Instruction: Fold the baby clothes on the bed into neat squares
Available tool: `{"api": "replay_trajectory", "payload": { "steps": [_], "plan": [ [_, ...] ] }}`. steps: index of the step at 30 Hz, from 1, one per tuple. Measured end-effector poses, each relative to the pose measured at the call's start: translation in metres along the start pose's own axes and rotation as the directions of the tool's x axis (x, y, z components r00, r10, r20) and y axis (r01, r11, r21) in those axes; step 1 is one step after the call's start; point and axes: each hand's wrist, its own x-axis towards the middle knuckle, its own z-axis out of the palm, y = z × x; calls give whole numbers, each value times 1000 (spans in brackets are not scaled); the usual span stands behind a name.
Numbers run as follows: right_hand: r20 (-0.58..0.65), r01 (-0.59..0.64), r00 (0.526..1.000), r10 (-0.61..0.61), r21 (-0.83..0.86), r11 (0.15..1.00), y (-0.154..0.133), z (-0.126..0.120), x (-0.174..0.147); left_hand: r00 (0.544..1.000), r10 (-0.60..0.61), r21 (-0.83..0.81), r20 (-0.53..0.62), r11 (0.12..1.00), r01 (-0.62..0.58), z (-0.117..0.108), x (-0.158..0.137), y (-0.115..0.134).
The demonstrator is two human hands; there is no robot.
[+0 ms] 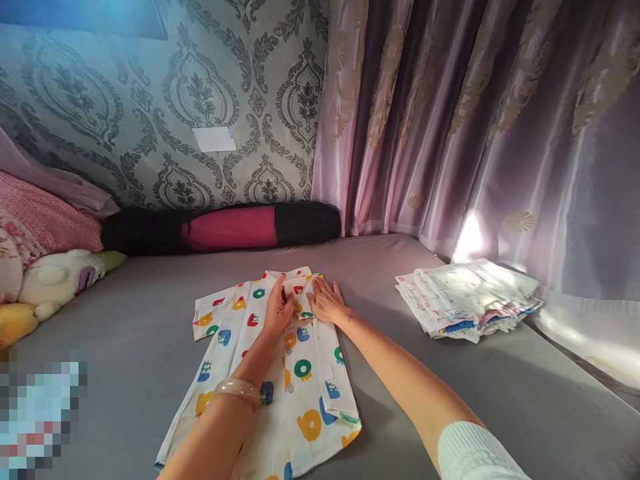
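- Clock read from the middle of the shirt, 12 straight ahead.
- Cream ribbed cuff on the right forearm, at 4 o'clock; pale bangle around the left wrist area, at 8.
- Blocked-out object at 9; details unreadable.
- White short-sleeved shirt, printed with red, yellow, green and blue letter shapes, lay on the grey bed in front of the person. Collar toward 12, hem toward 6, one sleeve spread at 10; the edge at 3 to 4 was turned inward.
- Left hand at 12, on the shirt below the collar: index finger extended, thumb beside it. Could not tell whether the fingers pinched cloth.
- Right hand at 1, palm down on the shirt's shoulder, fingers slightly spread.
- Stack of folded clothes at 2, well apart from the shirt, also on the bed.
- White plush toy at 10, beside something yellow.
- Long black-and-pink roll at 11 to 12, along the wall's foot.
- Mauve curtain, 1 to 2.
- Patterned wall with white card, 11 to 12.
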Motion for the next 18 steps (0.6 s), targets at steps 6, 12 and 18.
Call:
{"api": "replay_trajectory", "payload": {
  "steps": [6, 12, 18],
  "plan": [
    [-73, -69, 995, 67, -31, 997, 7, 9, 20, 998, -28, -116, -62, 993, 21, -1, 0, 0],
    [-47, -79, 996, 78, -24, 997, 6, 10, 19, 992, -85, -166, -89, 984, 69, -2, 1, 3],
    [14, -22, 1000, 22, -8, 1000, 4, 7, -7, 986, -128, -271, -104, 958, 96, -6, -1, 6]
  ]
}}
